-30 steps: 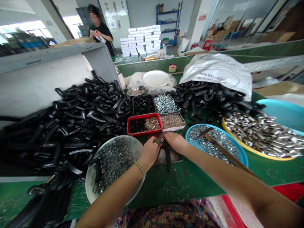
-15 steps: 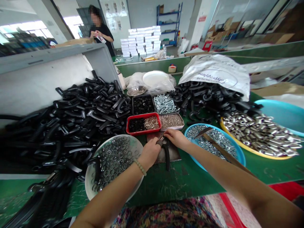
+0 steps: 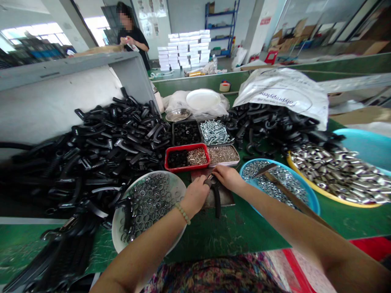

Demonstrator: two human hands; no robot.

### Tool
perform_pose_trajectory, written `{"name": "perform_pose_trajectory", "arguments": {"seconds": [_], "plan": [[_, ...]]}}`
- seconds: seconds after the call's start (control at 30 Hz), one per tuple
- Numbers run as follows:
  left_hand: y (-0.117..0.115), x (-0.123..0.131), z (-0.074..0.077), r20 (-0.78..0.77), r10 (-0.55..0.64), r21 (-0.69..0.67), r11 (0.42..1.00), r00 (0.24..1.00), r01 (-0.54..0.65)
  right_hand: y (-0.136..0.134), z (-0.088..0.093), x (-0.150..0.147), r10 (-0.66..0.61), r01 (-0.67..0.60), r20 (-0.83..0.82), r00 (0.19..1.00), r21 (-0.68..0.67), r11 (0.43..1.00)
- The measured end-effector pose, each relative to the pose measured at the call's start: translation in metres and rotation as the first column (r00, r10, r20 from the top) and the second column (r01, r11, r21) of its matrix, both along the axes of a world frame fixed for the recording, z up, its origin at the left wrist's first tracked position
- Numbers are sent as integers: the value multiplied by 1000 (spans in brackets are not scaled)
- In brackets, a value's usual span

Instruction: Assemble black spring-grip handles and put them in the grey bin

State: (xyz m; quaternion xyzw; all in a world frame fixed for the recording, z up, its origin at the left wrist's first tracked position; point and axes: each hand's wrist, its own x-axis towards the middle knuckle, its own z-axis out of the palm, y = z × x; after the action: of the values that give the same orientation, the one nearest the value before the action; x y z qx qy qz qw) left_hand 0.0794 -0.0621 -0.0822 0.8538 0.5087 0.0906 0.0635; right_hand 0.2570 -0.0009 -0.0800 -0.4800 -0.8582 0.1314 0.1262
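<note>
My left hand (image 3: 194, 196), with a beaded bracelet at the wrist, is closed on a black plastic handle part (image 3: 217, 201) whose curved arm points down toward me. At its upper end, my right hand (image 3: 228, 178) pinches with thumb and fingers beside a small shiny metal piece (image 3: 210, 177). My fingers hide most of that joint. Under both hands lies a flat metal plate (image 3: 227, 199). Just beyond them stand a red tray (image 3: 186, 168) of black pieces and brass-coloured screws, and a pale tray (image 3: 224, 164) of tiny metal parts.
A white bowl (image 3: 117, 236) of metal rings is at left, by a heap of black handles (image 3: 122, 146). On the right are a blue basin (image 3: 316, 203) of nuts with a wooden-handled tool (image 3: 290, 195) across it, and a yellow basin (image 3: 345, 200) of metal sleeves. A co-worker (image 3: 136, 38) stands behind.
The view has shifted slightly, so everything appears a little further right. Both hands keep the same hold on the black handle part, with only slight finger movement.
</note>
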Motion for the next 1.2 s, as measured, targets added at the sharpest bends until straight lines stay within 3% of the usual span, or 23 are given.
{"name": "perform_pose_trajectory", "arguments": {"seconds": [0.23,0.4,0.5,0.6,0.67,0.73,0.8,0.9,0.97,1.03,1.1,1.2], "plan": [[-11,-8,10,68,-87,-1,996,994,87,-14,3,-6,105,-106,96,990,9,994],[-18,-11,13,117,-29,-41,999,993,34,-13,13,9,99,-99,52,994,-3,995],[-20,-13,11,146,-6,-76,997,989,18,-22,16,60,-73,70,49,996,44,997],[-21,-15,7,180,-13,-106,994,984,32,-48,8,131,-456,415,197,868,216,884],[-20,-15,4,189,-15,-113,993,982,37,-67,0,168,-534,489,343,772,216,845],[-20,-15,2,190,-7,-117,993,982,30,-81,-4,183,-542,515,410,734,185,837],[-19,-14,2,199,5,-124,992,980,21,-88,1,173,-558,542,398,728,165,824],[-19,-13,3,218,16,-146,989,976,17,-91,23,125,-576,571,250,778,102,815],[-20,-13,5,218,31,-159,987,975,4,-91,42,86,-486,490,86,870,-21,872],[-20,-12,6,211,50,-171,985,976,-14,-90,59,53,-335,329,-21,942,-137,934],[-20,-12,7,204,58,-183,983,977,-21,-88,68,31,-247,231,-83,965,-166,959],[-19,-12,9,209,54,-198,980,976,-12,-85,68,19,-260,242,-142,955,-130,962]]}}
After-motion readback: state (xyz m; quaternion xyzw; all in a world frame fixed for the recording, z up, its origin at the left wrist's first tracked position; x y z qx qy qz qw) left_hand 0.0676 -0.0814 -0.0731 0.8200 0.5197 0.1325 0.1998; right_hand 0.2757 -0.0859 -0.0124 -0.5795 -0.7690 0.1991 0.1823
